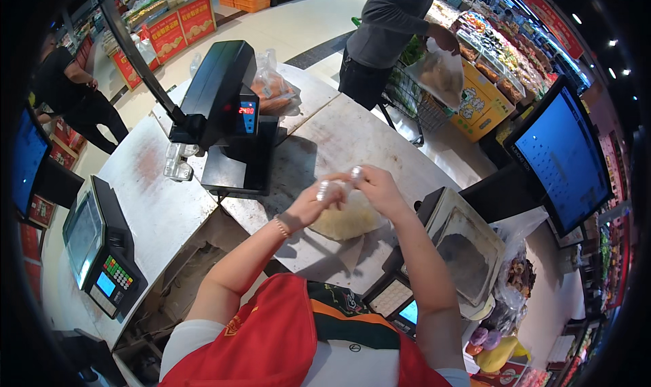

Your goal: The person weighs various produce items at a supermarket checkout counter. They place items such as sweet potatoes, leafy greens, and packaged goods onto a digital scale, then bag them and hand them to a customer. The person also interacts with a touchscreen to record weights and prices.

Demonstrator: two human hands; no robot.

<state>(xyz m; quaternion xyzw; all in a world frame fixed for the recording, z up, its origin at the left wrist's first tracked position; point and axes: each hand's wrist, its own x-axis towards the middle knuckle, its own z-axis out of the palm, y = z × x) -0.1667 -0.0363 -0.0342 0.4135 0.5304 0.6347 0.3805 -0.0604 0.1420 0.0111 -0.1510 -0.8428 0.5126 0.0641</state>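
Both hands meet over the white counter [407, 158], at the neck of a clear plastic bag [351, 222] with pale yellow contents. The bag rests on the counter, and what is inside cannot be told exactly. My left hand [320, 201] pinches the gathered plastic, with a beaded bracelet on its wrist. Close beside it, my right hand [376, 186] grips the plastic with bent fingers. Shiny silvery wraps cover a finger on each hand. Part of the bag's neck is hidden by the fingers.
A black device with a lit display [224, 112] stands ahead, beside bagged carrots [274, 89]. Weighing scales stand at left [99, 255] and right [463, 255], with a monitor [564, 153] beyond. Across the counter, a person [389, 26] holds a bag [440, 74] over a cart [417, 105].
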